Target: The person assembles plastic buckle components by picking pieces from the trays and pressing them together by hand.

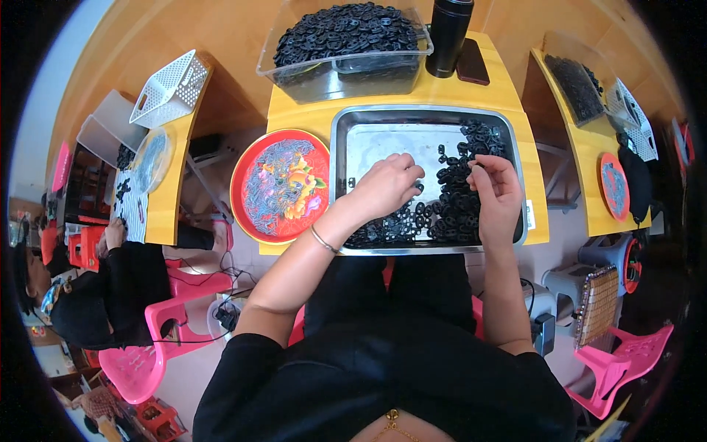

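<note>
A shallow metal tray (429,110) lies in front of me with small black plastic pieces (455,210) heaped along its right side. More pieces lie along its near edge. My left hand (387,184) is over the middle of the tray, fingers curled, with a small black plastic piece (419,187) at the fingertips. Over the tray's right side, my right hand (497,193) is closed in a pinch beside the heap. What it pinches is too small to make out. Left of the tray, a red round plate (243,199) with a flower print holds many thin grey pieces (269,177).
Behind the tray stands a clear plastic bin (317,85) full of black pieces. A black bottle (449,37) and a dark flat phone-like case (473,62) are at the back right. Another person (125,272) sits at a table on the left. A pink chair (626,365) is at the right.
</note>
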Motion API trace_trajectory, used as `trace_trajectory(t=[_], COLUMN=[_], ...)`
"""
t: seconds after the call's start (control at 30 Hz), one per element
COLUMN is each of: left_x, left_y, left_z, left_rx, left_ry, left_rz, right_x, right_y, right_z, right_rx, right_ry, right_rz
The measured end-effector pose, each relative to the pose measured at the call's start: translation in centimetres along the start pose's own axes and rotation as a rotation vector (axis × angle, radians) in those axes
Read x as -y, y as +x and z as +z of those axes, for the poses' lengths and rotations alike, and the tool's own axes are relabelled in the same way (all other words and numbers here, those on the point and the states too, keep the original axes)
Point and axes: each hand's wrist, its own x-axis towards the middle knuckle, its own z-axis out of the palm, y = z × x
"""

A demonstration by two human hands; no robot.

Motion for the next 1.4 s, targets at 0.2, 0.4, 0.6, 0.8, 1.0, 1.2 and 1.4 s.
trace_trajectory(t=[0.2,0.4,0.6,0.8,1.0,1.2,1.4], left_x=[-0.1,-1.0,-0.4,0.5,0.7,-0.3,0.1], left_y=[-2.4,-0.7,0.9,-0.4,-3.3,-4.8,-5.6], left_z=[-1.4,-1.1,1.7,1.3,-0.3,-0.1,0.9], left_rx=[0.272,0.065,0.141,0.103,-0.182,-0.324,-0.332], left_ry=[0.041,-0.016,0.064,0.034,-1.161,-1.522,-1.556], left_rz=[-0.05,-0.073,-0.161,-0.166,-0.544,-0.657,-0.615], right_x=[-0.9,-2.1,-2.9,-4.0,-4.9,-5.6,-4.9], right_y=[-0.2,-0.1,-0.1,-0.4,-1.4,-2.0,-2.5], right_z=[-0.7,0.3,1.4,2.1,3.0,3.1,3.9], right_rx=[0.012,0.033,0.072,0.115,0.176,0.234,0.302], right_ry=[0.018,0.005,0.086,0.089,0.112,0.014,0.191], right_rz=[0.043,0.091,0.129,0.214,0.293,0.265,0.388])
